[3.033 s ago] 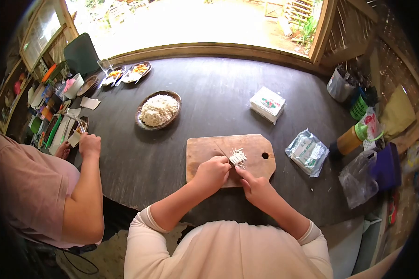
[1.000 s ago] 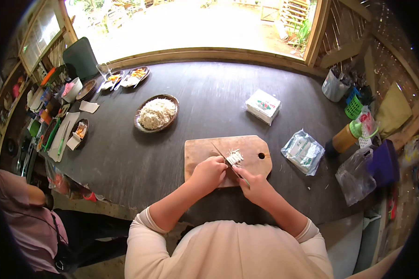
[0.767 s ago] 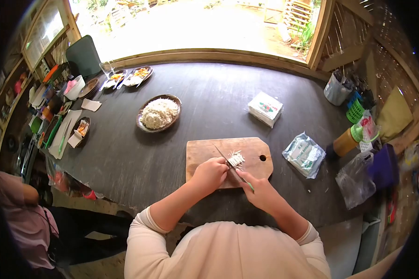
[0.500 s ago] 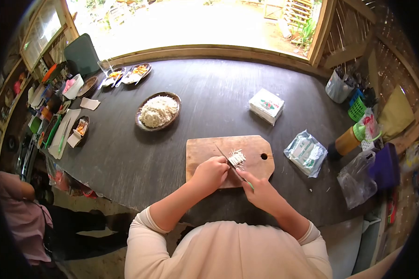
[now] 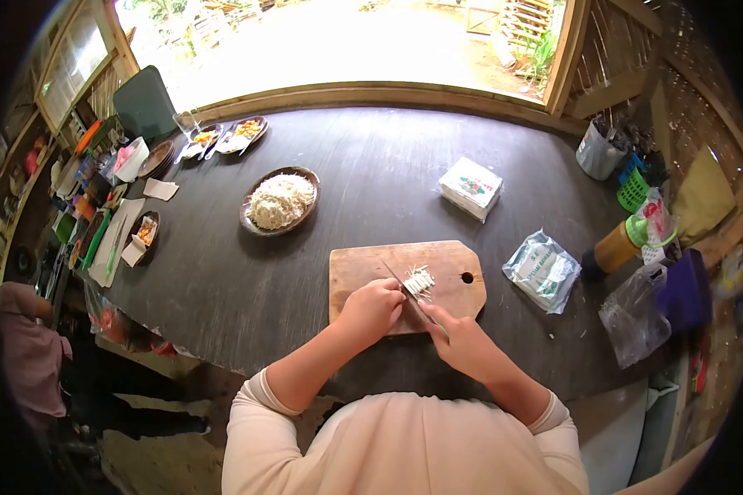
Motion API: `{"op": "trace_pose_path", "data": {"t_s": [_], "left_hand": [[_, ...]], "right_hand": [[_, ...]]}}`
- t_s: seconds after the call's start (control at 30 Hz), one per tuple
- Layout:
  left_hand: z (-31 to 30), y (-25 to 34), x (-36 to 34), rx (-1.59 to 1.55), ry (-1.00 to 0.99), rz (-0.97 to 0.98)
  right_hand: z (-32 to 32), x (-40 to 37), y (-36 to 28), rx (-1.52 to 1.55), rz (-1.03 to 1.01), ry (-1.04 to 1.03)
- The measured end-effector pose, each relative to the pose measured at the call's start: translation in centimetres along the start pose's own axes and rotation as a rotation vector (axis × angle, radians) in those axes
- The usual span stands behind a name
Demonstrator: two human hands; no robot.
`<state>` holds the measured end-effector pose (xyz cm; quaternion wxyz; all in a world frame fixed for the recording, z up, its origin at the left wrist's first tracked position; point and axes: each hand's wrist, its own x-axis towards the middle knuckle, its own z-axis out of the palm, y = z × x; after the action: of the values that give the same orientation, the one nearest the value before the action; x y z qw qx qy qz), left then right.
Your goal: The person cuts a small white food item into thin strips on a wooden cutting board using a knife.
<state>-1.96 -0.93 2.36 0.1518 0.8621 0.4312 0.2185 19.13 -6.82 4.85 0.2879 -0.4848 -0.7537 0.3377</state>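
Observation:
A wooden cutting board (image 5: pixel 359 262) with a hole at its right end lies in front of me. My right hand (image 5: pixel 456 332) is wrapped round the green handle of a knife (image 5: pixel 410 296), whose blade points up and to the left over the board. Just left of the blade, my left hand (image 5: pixel 374 307) rests on the board with its fingers curled; whatever they hold is hidden. A small pile of thin white strips (image 5: pixel 419 282) lies on the board on the blade's right side. Beyond the board, a round brown dish (image 5: pixel 245 216) is heaped with white shreds (image 5: pixel 281 200).
Right of the board are a white wrapped packet (image 5: pixel 471 189), a plastic-wrapped packet (image 5: pixel 541 271), a bottle (image 5: pixel 615 250) and a clear plastic bag (image 5: pixel 636 322). Plates of food (image 5: pixel 241 136) stand at the back left. A person in pink (image 5: pixel 31 359) is at the lower left.
My hands and the knife have hardly moved on the board. The person at the lower left has shifted a little further left and down.

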Motion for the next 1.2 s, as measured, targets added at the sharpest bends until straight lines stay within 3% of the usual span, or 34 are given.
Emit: {"op": "trace_pose_path", "data": {"t_s": [0.57,1.2], "left_hand": [[-0.1,0.0,0.0,-0.029,-0.011,-0.022],[0.1,0.0,0.0,-0.044,0.008,-0.04]], "right_hand": [[-1.0,-0.6,-0.3,0.01,0.122,-0.081],[0.6,0.1,0.9,-0.018,0.06,-0.017]]}}
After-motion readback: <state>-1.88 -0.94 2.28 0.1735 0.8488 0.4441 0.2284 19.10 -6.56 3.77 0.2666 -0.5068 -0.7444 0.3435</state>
